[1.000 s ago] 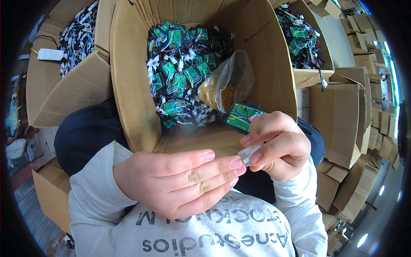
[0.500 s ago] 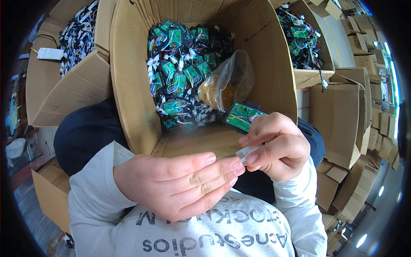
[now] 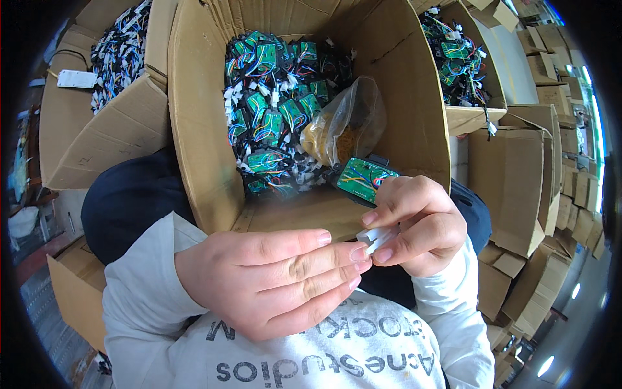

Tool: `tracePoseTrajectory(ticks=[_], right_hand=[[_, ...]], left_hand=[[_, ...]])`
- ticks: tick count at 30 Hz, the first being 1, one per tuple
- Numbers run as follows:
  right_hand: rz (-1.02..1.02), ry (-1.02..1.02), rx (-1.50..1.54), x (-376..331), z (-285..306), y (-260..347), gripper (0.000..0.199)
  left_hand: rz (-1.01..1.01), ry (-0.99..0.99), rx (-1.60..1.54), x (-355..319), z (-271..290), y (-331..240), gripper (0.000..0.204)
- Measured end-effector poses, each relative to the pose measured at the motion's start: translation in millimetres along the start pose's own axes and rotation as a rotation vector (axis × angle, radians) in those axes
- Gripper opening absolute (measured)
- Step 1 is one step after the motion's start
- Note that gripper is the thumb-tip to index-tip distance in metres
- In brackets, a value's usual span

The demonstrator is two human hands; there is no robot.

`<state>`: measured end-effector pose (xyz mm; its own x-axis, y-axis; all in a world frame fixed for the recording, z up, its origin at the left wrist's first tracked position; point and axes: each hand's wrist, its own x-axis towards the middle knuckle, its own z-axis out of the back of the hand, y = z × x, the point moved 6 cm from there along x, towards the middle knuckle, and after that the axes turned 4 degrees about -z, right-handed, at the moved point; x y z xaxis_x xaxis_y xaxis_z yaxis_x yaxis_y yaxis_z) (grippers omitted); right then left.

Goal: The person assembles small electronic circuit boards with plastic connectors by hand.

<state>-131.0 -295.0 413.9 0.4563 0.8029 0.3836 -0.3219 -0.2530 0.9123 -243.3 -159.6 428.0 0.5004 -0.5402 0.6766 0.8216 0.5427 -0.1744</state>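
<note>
A white plastic connector (image 3: 378,238) is pinched between thumb and fingers of my right hand (image 3: 421,223). Beside those fingers, a green circuit board in a black housing (image 3: 363,179) with coloured wires sits over the near right part of the large box. My left hand (image 3: 275,279) reaches across from the left, its back toward me and the fingers long and close together. Its fingertips meet the near end of the connector. The left thumb, and whatever lies under those fingers, is hidden.
A large cardboard box (image 3: 207,129) ahead holds many wired green boards (image 3: 269,123) and a clear bag of yellowish bits (image 3: 346,129). More wired parts fill boxes at left (image 3: 120,55) and right (image 3: 460,58). Stacked cartons (image 3: 512,181) stand at the right.
The connector is turned slightly, so more of its open end shows. The circuit board has shifted a little left. Both hands stay almost in place.
</note>
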Motion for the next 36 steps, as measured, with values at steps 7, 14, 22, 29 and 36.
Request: tracePoseTrajectory(ticks=[7, 14, 22, 29, 36], right_hand=[[0.036, -0.019, 0.049, -1, 0, -2, 0.016], [0.084, 0.0, -0.021, 1, 6, 6, 0.012], [0.224, 0.091, -0.375, 2, -1, 19, 0.024], [0.246, 0.082, -0.529, -1, -5, 27, 0.035], [0.275, 0.097, -0.523, -1, -6, 26, 0.035]], left_hand=[[0.006, -0.031, -0.018, 1, 2, 0, 0.008], [-0.076, 0.018, 0.073, 2, 1, -1, 0.008], [-0.219, 0.025, 0.167, 5, 2, -3, 0.008], [-0.24, -0.012, 0.171, 3, -1, -4, 0.007], [-0.262, -0.045, 0.189, 1, -3, -5, 0.004]])
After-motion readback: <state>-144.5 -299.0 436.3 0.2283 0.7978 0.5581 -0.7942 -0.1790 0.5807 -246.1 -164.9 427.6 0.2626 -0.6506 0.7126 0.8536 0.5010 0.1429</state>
